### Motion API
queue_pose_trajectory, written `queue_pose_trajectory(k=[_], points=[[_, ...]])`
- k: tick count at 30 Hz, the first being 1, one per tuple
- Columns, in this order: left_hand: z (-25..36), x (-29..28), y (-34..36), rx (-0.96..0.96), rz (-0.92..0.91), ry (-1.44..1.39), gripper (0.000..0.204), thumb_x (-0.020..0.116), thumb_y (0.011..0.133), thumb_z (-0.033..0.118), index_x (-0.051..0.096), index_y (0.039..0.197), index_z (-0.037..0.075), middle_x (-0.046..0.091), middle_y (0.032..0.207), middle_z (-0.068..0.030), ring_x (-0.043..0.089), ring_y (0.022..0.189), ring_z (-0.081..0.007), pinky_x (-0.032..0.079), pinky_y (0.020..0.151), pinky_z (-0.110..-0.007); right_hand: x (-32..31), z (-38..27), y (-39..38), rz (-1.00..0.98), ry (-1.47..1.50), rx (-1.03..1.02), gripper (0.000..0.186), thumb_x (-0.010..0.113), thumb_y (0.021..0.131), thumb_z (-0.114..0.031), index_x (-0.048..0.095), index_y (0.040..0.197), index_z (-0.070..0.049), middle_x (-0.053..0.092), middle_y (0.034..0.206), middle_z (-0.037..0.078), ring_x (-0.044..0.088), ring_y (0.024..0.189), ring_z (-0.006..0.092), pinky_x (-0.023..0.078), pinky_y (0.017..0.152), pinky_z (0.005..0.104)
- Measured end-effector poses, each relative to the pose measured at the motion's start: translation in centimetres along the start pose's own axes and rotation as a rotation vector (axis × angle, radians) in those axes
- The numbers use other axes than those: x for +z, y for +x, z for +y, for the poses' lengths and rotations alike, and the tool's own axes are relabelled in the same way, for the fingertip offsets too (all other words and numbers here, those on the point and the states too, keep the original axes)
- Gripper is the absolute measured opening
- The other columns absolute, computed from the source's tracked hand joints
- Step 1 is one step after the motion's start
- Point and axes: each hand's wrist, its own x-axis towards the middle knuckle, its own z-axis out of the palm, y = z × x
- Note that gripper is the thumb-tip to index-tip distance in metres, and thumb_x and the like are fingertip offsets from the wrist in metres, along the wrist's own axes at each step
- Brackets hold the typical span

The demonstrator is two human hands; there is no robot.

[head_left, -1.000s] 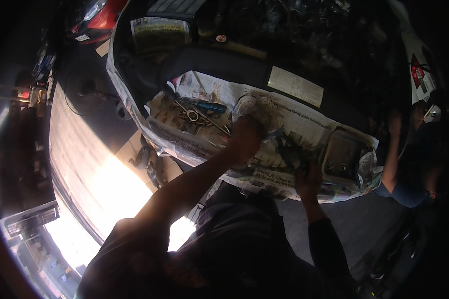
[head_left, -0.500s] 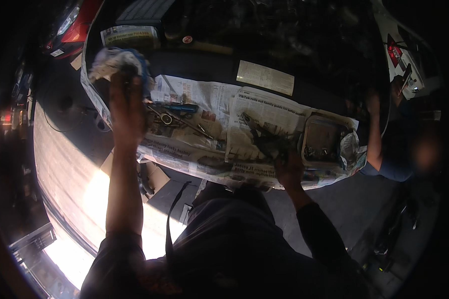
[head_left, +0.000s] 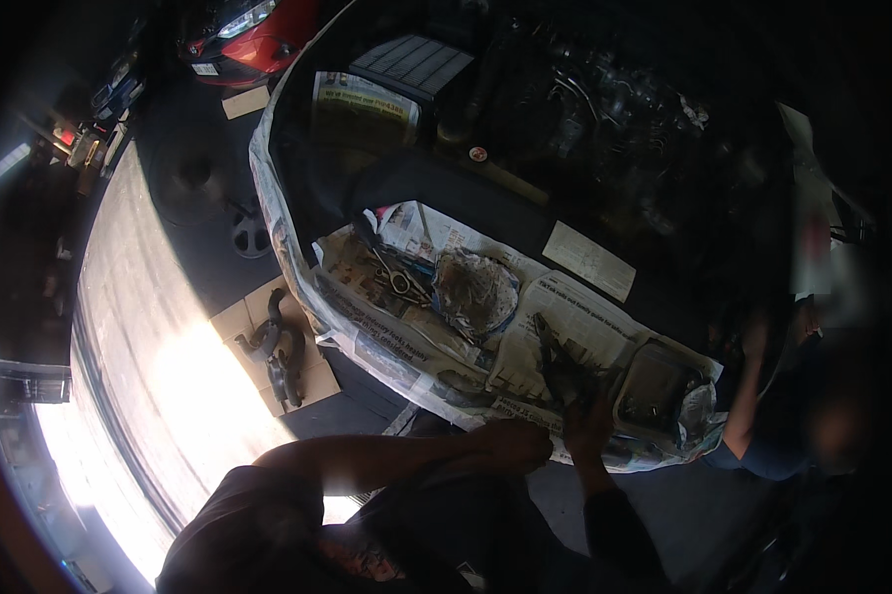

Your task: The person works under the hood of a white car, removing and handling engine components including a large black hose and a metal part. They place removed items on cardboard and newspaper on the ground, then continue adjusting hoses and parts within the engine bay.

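My left hand [head_left: 517, 445] is curled closed at the front edge of the newspaper-covered car front, beside my right wrist; whatever its fingers hold, if anything, is hidden. My right hand [head_left: 586, 426] is closed around the near end of a dark, long-jawed tool [head_left: 555, 364], whose exact kind is lost in shadow. Left of that tool, a crumpled, grimy rag [head_left: 475, 292] with a blue edge lies on the newspaper [head_left: 589, 322]. Further left is a ring-ended metal tool [head_left: 399, 282], among other hand tools partly covered by the rag.
A rectangular tray [head_left: 654, 386] with small parts sits at right, crumpled plastic [head_left: 698, 411] beside it. Beyond lies a dark engine bay [head_left: 604, 109]. Another person's arm [head_left: 746, 396] reaches in at right. Black hoses [head_left: 280, 346] rest on cardboard on the floor. A red car [head_left: 258, 45] stands far left.
My left hand has let go of the rag, which now lies on the newspaper, and has come back beside my right hand. The view has turned; my right hand stays at the dark tool.
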Motion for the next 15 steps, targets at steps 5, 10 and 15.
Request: queue_pose_trajectory(k=[5,10,15], points=[[-2.3,-1.8,-3.5,0.074,0.356,0.173,0.023,0.071,0.101,0.022,0.074,0.116,0.005,0.072,0.117,-0.0156,0.072,0.111,-0.0354,0.061,0.096,-0.048,-0.3,-0.1,0.2,-0.005,-0.047,-0.045,0.048,0.069,0.096,-0.013,0.066,0.143,-0.005,0.072,0.131,0.021,0.07,0.122,0.0424,0.057,0.105,0.052],[-5.2,-4.7,-5.3,0.013,0.631,0.118,0.014,0.08,0.095,0.009,0.074,0.107,0.003,0.076,0.101,-0.017,0.076,0.09,-0.0362,0.062,0.08,-0.046,0.5,1.3,-1.6,0.015,-0.161,0.047,0.042,0.076,0.096,-0.028,0.07,0.129,-0.004,0.072,0.125,0.02,0.071,0.114,0.0413,0.061,0.096,0.0501],[-3.8,-5.7,-6.4,-0.274,0.714,0.064,0.012,0.076,0.099,0.01,0.073,0.108,0.001,0.072,0.1,-0.0171,0.072,0.08,-0.032,0.057,0.073,-0.043,0.3,1.9,-2.0,-0.034,-0.093,0.045,0.043,0.077,0.095,-0.028,0.067,0.129,-0.005,0.072,0.118,0.02,0.072,0.107,0.0414,0.06,0.092,0.0512]])
